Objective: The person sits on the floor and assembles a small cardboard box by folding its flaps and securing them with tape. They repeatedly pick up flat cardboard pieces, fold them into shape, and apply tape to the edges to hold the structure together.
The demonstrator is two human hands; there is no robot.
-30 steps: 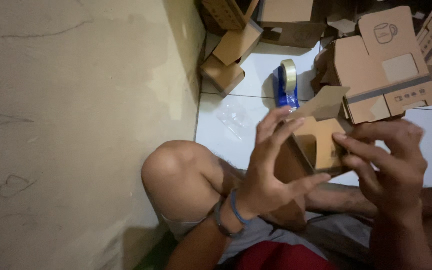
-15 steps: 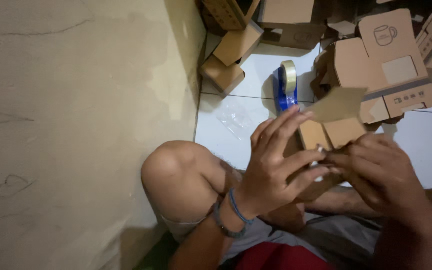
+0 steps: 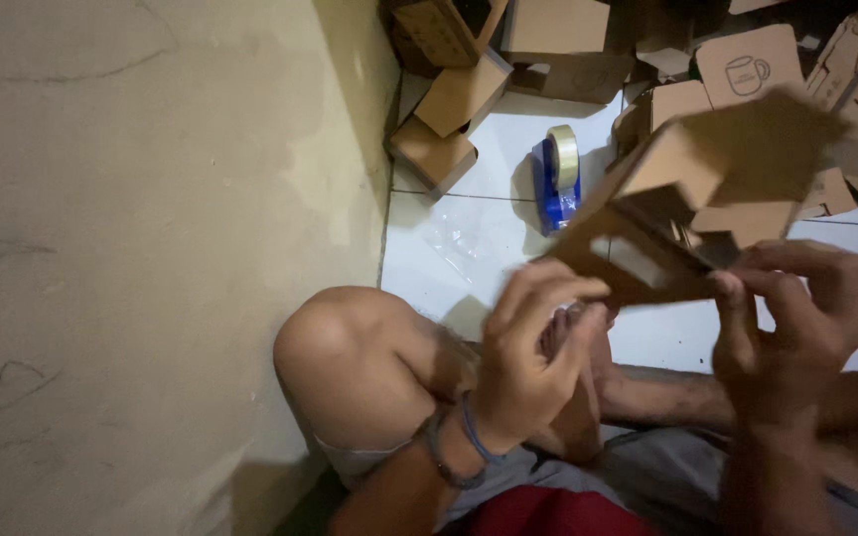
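Observation:
I hold a small brown cardboard box, partly folded and blurred by motion, above my lap. My left hand grips its lower left edge with the fingers curled over the card. My right hand pinches its lower right side. The box's flaps stick up and out toward the right. A thin band sits on my left wrist.
A blue tape dispenser with a clear tape roll lies on the white tiled floor beyond the box. Several folded cardboard boxes pile up at the top. A beige wall fills the left. My bent knee is below.
The box has been lifted and turned, its flaps now swung up to the right. Both hands shifted lower on it and the view moved closer.

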